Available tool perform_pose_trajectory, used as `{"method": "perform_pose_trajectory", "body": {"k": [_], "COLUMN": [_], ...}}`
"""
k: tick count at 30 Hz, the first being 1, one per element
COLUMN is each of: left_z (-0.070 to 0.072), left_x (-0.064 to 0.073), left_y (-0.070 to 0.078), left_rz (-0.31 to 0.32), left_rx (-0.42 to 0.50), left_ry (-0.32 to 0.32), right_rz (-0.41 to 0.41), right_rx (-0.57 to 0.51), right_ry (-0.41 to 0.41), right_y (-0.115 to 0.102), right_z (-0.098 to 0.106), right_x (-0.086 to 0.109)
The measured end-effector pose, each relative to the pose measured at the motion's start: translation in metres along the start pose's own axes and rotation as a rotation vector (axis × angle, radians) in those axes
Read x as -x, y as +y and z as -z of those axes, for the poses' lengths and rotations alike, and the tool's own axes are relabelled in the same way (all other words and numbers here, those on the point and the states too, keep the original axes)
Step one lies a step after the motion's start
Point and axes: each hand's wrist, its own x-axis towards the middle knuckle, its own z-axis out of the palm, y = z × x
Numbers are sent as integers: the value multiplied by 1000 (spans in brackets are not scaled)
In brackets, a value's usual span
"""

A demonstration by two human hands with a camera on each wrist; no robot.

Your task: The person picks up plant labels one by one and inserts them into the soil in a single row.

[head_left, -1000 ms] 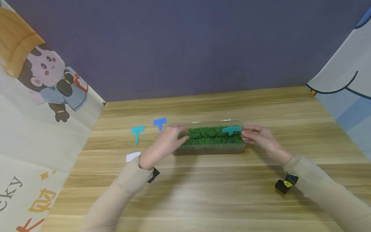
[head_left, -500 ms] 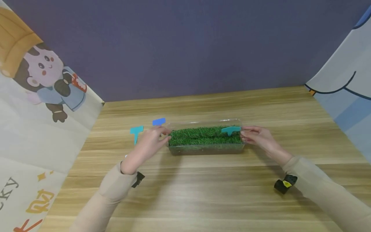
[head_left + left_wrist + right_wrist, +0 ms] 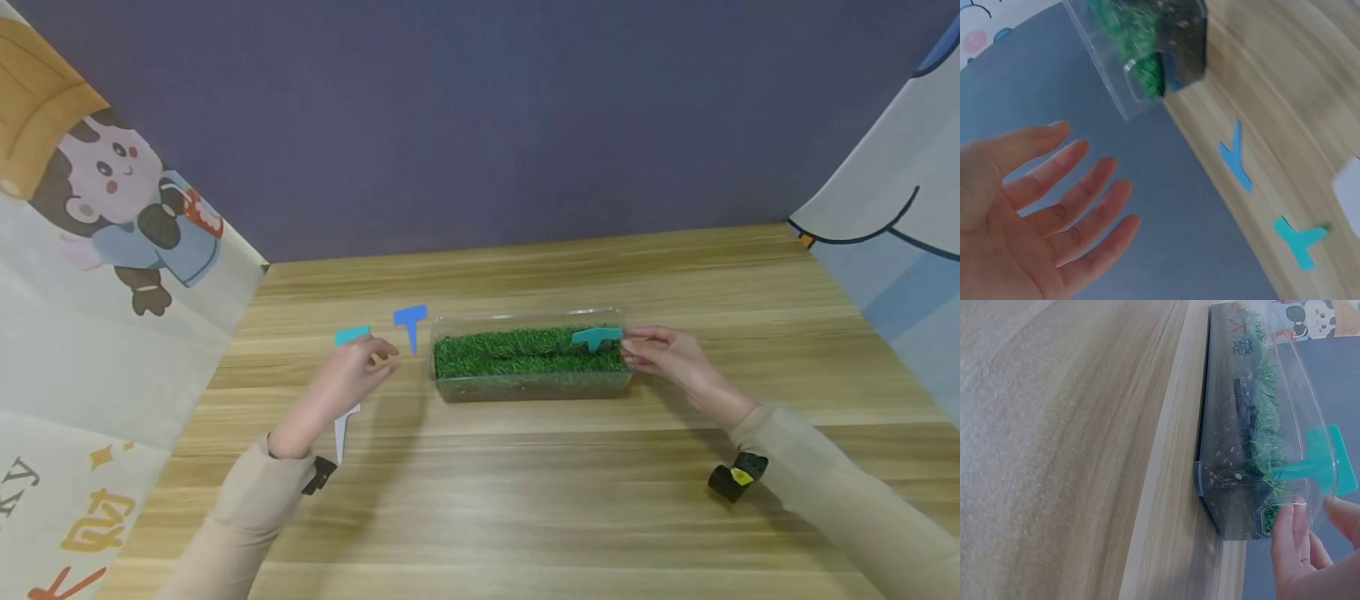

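A clear plastic box (image 3: 532, 388) stands on the table, with strips of artificial grass (image 3: 517, 342) inside. A teal T-shaped plant label (image 3: 597, 336) stands upright in the grass at its right end. There, my right hand (image 3: 670, 354) pinches the box's end wall between thumb and fingers, as the right wrist view also shows. My left hand (image 3: 347, 372) hovers left of the box, fingers spread and holding nothing. Beneath it, a second teal label (image 3: 352, 335) is partly hidden. A blue label (image 3: 411, 321) lies beyond its fingertips, and a white label (image 3: 341, 437) shows below its wrist.
The wooden table (image 3: 540, 500) runs back to a dark blue-grey panel (image 3: 495, 125). White printed sheets with cartoon figures (image 3: 120, 175) border it on the left and right. Each wrist carries a black camera strap.
My left hand has moved left from over the box's left end to above the labels, uncovering the blue one and covering part of the teal one. The right hand has stayed on the box.
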Motion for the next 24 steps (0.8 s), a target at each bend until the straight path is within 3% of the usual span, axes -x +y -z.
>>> {"method": "perform_pose_trajectory", "body": {"k": [11, 20, 24], "left_z": [4, 3, 2], "left_x": [12, 19, 22], "left_y": [-29, -47, -55], "left_rz": [22, -30, -29], "left_rx": [11, 27, 28], "left_ry": [-45, -112, -156], "right_rz": [29, 36, 25], "right_rx": [-16, 38, 24], "right_ry": [-25, -59, -53], "right_y": [-9, -47, -40], "right_z": [-4, -21, -17], "right_x": [9, 37, 31]}}
